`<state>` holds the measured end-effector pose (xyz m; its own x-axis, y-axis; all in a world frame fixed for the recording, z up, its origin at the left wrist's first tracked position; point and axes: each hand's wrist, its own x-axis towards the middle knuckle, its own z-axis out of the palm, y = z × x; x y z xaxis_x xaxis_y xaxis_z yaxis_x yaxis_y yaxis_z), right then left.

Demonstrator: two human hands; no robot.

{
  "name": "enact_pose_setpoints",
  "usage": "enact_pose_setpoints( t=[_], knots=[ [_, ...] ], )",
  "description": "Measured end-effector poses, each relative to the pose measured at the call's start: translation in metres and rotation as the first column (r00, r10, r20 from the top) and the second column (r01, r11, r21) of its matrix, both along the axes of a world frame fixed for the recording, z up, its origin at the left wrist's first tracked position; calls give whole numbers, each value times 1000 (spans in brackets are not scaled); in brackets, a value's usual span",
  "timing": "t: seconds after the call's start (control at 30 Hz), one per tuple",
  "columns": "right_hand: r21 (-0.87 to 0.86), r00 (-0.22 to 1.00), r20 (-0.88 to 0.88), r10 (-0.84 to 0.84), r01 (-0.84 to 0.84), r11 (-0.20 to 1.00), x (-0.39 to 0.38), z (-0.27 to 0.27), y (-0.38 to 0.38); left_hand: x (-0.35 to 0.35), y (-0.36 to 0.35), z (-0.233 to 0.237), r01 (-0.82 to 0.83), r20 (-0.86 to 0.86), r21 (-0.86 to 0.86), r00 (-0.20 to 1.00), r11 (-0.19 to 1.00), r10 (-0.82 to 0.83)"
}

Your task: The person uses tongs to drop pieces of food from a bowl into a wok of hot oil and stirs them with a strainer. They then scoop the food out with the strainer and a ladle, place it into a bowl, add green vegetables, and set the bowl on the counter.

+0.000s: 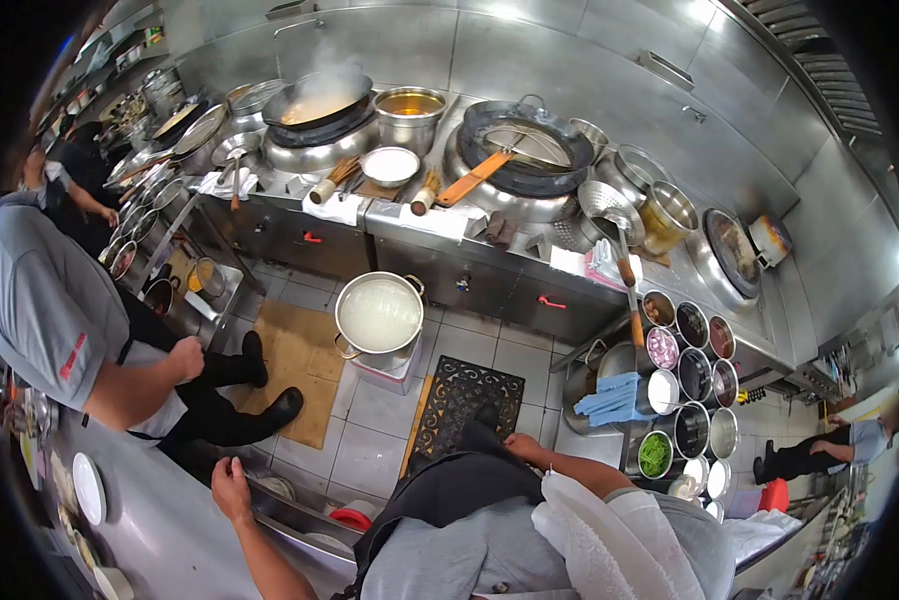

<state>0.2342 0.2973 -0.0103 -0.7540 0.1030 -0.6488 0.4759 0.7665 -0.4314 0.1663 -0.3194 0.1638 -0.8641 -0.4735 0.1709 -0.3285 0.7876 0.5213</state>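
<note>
My left hand (231, 488) is held over the edge of the steel counter (174, 510) at the lower left, fingers slightly apart and nothing in them. At my right side, my right hand (524, 448) hangs beside my dark apron (419, 500), its fingers curled, with no object visible in it. A white cloth (609, 530) lies over my right forearm. Between the hands and the stove, a large two-handled pot of pale liquid (378, 313) stands on a low white stand. Below my left hand's level, a red bowl (352, 517) sits in an open compartment.
A steaming wok (314, 105), a second wok with a strainer (519, 145) and an oil pot (409, 108) line the stove (449, 245). Ingredient tins surround chopped greens (655, 454) at right. A co-worker (59, 300) stands left; another person (849, 445) is far right. A mat (464, 405) covers tiles.
</note>
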Motion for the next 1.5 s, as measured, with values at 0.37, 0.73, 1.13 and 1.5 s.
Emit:
enact_pose_setpoints(
  t=[0.37,0.73,1.13,1.5],
  knots=[
    [-45,994,51,-97,99,994,3,6,1,2,6,2,-28,53,-79,998,996,32],
    [-20,976,139,-168,172,985,4,29,-5,3,8,7,-27,63,-82,997,996,32],
    [-48,990,71,-126,129,990,7,15,0,2,3,2,-10,84,-90,996,996,18],
    [-56,996,38,-84,86,995,10,20,3,4,-1,-4,-8,122,-99,992,995,20]
  ],
)
